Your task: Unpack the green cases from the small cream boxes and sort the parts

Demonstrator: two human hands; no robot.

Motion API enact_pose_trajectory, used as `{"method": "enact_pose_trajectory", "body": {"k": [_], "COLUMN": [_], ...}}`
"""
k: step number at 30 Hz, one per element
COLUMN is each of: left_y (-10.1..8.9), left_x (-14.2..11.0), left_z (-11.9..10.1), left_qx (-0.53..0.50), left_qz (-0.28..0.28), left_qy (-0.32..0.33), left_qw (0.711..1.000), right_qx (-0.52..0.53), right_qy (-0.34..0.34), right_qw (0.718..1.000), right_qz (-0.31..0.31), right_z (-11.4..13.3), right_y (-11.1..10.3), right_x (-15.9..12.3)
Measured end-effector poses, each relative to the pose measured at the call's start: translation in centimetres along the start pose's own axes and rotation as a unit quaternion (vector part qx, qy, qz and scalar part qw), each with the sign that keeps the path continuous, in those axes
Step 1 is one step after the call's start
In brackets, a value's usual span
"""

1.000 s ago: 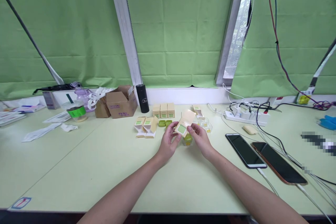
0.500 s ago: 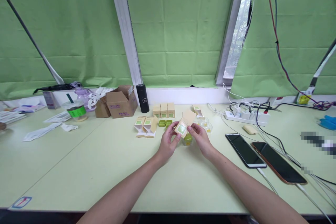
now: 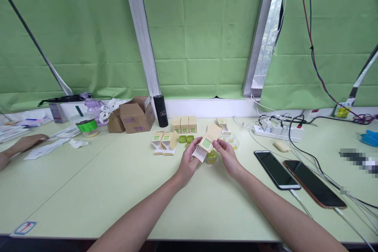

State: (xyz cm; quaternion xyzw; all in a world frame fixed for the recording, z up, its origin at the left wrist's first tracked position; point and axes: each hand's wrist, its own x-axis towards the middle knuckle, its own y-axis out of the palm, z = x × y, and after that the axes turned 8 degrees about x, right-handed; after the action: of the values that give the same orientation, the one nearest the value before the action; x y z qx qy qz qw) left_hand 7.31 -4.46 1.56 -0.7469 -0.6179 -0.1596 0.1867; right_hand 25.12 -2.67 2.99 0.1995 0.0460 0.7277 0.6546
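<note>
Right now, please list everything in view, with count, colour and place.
Held carton: 1, beige, centre
Closed cartons: 3, beige, back centre
Unheld open cartons: 3, beige, centre
Small containers: several, green, centre
Other containers: several, clear, centre right
Phones: 2, black-screened, right
Power strip: 1, white, back right
Cables: several, mixed, right
Small block: 1, beige, behind phones
Cardboard boxes: 2, brown, back left
Bottles: 2, black, purple, back left
Cup: 1, green-banded, left
Papers: several, white, left
Object: 1, blue, far right
Curtains: 3, green, back
Table: 1, pale green, underneath
Other person's hand: 1, left
Left hand, right hand: 2, centre
</note>
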Motion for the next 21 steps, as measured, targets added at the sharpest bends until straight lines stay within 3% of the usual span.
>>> {"method": "enact_pose_trajectory", "body": {"k": [5, 14, 21], "left_y": [-0.4, 0.2, -0.2], "left_x": [-0.2, 0.1, 0.2], "left_z": [-0.7, -0.8, 0.0], "left_qx": [0.025, 0.173, 0.206], "left_qz": [0.014, -0.095, -0.089], "left_qy": [0.023, 0.036, 0.061], "left_qw": [0.999, 0.980, 0.973], "right_qx": [-0.009, -0.022, -0.023], "right_qy": [-0.009, -0.007, -0.008], "right_qw": [1.000, 1.000, 1.000], "right_qz": [0.002, -0.002, -0.012], "right_z": [0.0, -0.2, -0.1], "right_y": [0.1, 0.0, -0.1], "right_x": [0.0, 0.0, 0.2]}}
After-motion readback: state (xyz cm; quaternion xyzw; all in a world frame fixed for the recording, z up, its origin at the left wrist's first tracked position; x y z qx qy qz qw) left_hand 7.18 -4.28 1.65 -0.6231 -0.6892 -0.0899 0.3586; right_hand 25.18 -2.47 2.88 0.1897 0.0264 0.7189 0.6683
